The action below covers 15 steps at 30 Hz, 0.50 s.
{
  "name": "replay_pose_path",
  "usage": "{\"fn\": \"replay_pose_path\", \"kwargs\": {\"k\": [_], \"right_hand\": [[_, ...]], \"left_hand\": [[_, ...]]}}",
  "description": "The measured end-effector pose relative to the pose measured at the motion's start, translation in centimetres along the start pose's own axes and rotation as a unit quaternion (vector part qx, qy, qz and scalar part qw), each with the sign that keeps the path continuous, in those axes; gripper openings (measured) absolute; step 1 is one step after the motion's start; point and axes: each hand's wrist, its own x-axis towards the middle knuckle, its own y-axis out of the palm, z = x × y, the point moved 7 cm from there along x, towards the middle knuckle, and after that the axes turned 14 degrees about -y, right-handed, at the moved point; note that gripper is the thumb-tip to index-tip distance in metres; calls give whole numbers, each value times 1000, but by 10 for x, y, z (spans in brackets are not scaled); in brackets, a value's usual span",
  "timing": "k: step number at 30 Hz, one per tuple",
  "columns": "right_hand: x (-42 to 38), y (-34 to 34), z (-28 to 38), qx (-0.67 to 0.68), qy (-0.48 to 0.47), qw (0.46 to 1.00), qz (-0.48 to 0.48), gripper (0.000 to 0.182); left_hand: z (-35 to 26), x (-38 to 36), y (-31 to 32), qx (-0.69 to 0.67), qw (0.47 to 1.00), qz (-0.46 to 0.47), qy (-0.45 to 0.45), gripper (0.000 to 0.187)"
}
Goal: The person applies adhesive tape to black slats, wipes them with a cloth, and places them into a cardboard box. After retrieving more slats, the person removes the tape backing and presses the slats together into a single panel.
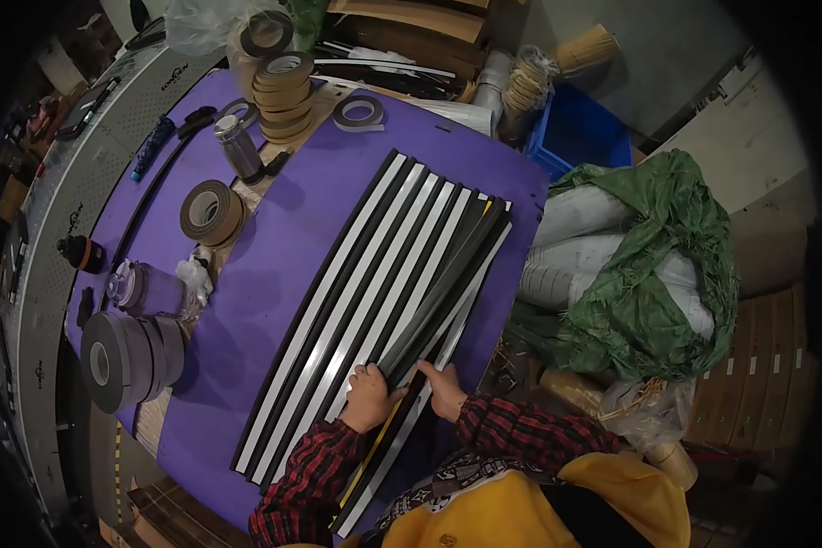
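Long black-and-white strips [345,301] lie side by side, slanting across the purple table. Over their right side rests a bunch of dark strips [447,283], one with a yellow line along it. My left hand [369,399] is closed at the near part of this bunch, its fingers curled over the edge. Just to the right, my right hand [443,391] grips the bunch from the other side with its thumb on top. The fingertips of both hands are partly hidden. Another white-faced strip [374,493] runs beneath, toward my body.
The purple table [247,338] carries brown tape rolls [212,212], a stack of tape [283,96], grey rolls [132,361], a metal flask [237,146] and a plastic jar [151,288]. To the right are a blue bin [580,128] and a green sack [648,274] of white rolls.
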Motion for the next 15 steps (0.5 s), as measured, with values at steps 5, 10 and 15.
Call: {"fn": "replay_pose_path", "kwargs": {"k": [5,10,15], "right_hand": [[-7,6,12,33,62,998,6,99],[5,1,9,-32,29,998,53,114],[8,-2,0,-25,35,998,45,114]], "left_hand": [[7,28,-72,-134,988,-19,78,43],[106,94,-103,29,913,-405,-51,33],[172,137,-105,-211,965,-120,-97,49]]}}
